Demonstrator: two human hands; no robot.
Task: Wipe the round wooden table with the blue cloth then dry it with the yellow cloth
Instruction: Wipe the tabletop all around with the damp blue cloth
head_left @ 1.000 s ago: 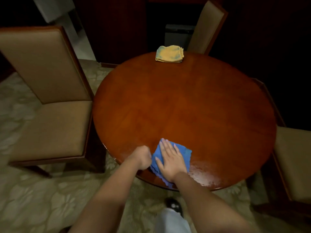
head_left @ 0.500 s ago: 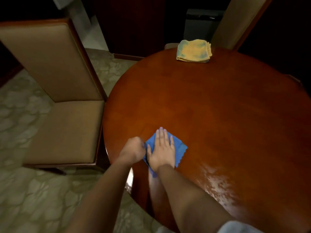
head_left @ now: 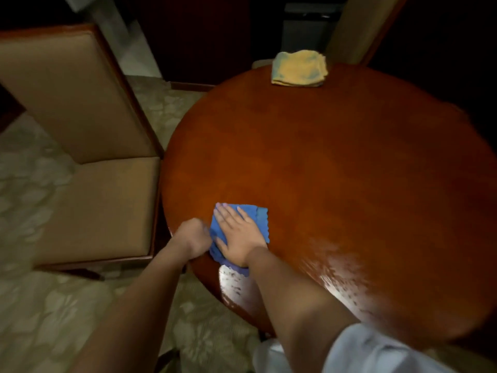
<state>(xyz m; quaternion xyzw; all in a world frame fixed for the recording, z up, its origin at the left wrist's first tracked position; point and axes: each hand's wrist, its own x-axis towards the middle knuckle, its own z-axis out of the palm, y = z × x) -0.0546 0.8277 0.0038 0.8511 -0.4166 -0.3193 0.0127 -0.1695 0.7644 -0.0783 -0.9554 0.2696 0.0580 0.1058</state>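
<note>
The round wooden table (head_left: 336, 170) fills the right of the head view. On its near left edge lies the blue cloth (head_left: 259, 219). My right hand (head_left: 239, 235) presses flat on the cloth with straight fingers pointing up and left. My left hand (head_left: 193, 236) is curled into a fist against the cloth's left edge and seems to grip it there. The folded yellow cloth (head_left: 298, 68) lies by itself at the table's far edge. A wet sheen (head_left: 349, 273) shows on the near part of the tabletop.
A tan padded chair (head_left: 88, 184) stands tight against the table's left side. Another chair back (head_left: 357, 28) rises behind the yellow cloth, next to a dark box (head_left: 309, 25). Patterned carpet (head_left: 53, 305) covers the floor.
Both hands and the blue cloth have slid left along the near edge to the table's left rim. The view has shifted with them, leaving wet streaks to the right.
</note>
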